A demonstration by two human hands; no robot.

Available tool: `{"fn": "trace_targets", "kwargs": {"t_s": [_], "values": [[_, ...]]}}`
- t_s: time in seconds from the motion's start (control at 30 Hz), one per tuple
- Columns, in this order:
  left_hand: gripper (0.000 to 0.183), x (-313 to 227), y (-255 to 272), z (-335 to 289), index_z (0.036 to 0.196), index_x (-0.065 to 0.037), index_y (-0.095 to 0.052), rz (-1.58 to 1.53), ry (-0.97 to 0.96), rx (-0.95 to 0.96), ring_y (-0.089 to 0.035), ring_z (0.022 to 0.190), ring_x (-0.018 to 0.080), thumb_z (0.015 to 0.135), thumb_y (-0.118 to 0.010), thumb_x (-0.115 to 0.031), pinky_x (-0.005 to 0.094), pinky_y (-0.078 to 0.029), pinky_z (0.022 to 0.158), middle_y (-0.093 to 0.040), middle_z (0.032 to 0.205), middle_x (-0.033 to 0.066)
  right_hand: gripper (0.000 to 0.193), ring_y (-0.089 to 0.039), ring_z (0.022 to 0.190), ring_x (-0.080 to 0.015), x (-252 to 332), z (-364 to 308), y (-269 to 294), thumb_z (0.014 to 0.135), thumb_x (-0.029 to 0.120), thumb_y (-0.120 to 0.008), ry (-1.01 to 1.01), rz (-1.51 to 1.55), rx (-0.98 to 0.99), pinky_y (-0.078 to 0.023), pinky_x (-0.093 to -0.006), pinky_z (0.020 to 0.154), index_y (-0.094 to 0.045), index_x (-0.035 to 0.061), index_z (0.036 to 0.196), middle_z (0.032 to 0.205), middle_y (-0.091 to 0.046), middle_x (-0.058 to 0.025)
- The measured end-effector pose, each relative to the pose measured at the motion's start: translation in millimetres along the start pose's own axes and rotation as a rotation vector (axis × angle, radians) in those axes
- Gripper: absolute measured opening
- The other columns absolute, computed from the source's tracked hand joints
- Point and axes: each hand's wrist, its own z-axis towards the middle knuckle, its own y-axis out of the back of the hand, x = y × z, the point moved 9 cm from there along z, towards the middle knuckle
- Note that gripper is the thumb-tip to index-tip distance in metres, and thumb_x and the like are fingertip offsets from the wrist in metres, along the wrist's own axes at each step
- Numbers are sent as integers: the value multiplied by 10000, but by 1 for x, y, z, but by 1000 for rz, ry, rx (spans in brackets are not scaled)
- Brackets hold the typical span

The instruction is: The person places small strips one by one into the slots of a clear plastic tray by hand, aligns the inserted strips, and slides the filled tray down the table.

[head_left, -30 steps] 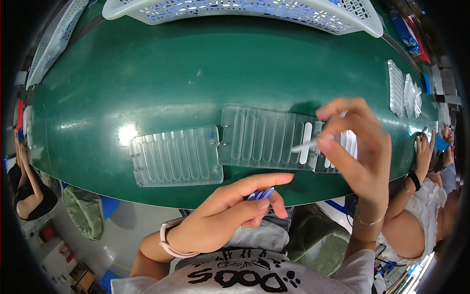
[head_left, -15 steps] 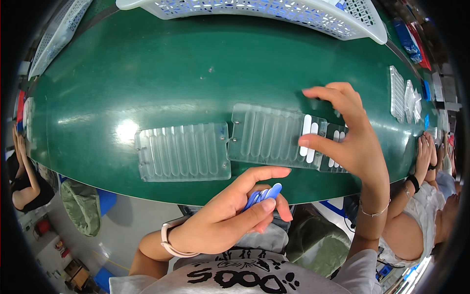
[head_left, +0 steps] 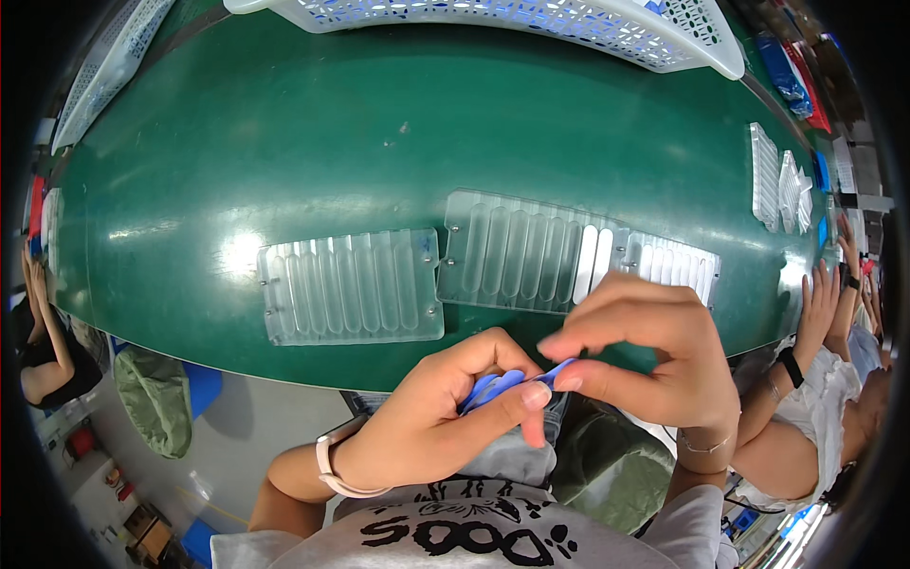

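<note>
My left hand (head_left: pixel 450 403) is closed round a small bunch of blue strips (head_left: pixel 491 387) with rounded ends, which look like small nail files. My right hand (head_left: pixel 654 356) is closed at the thumb and fingertips on the end of one blue strip (head_left: pixel 557 370) at the edge of the bunch. Beyond my hands lies a clear slotted tray (head_left: pixel 512 248) with two white strips (head_left: pixel 594 264) in its right-hand slots. Against its right end is another clear tray (head_left: pixel 713 275) holding several white strips, partly hidden by my right hand. To the left sits a clear tray (head_left: pixel 351 284) with bare slots.
A white perforated basket (head_left: pixel 531 21) stands at the far edge of the green table (head_left: pixel 313 114), another basket (head_left: pixel 106 76) at far left. More slotted trays (head_left: pixel 766 178) lie at far right. Other people's hands (head_left: pixel 817 299) rest by the right edge.
My right hand has come down and left from above the trays to the bunch in my left hand and now pinches a strip. The two white strips in the middle tray now lie evenly in their slots.
</note>
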Motion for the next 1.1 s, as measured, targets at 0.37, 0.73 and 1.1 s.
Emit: {"fn": "trace_targets", "kwargs": {"t_s": [0.37,0.73,1.1], "values": [[100,-11,9,-5,977,-12,-513,62,-110,-98,-360,519,28,935,-526,-101,198,-296,463,-657,775,93,323,-559,658,-165,30,-22,-16,579,82,-729,484,-353,-203,-425,-278,534,-705,40,898,807,-620,-26],[117,-5,16,-6,950,22,-604,29,9,-143,-381,508,45,900,-579,-81,211,-301,454,-669,775,121,125,-527,707,-130,55,-43,-1,669,110,-735,738,-410,-216,-276,-267,529,-704,137,787,865,-653,37],[160,-30,35,-27,988,-17,-617,231,-308,-448,-505,595,61,836,-665,-34,209,-390,524,-561,695,15,72,-556,752,-83,-17,21,24,784,24,-693,-247,214,-176,-419,-237,683,-639,-16,808,823,-646,-54]]}}
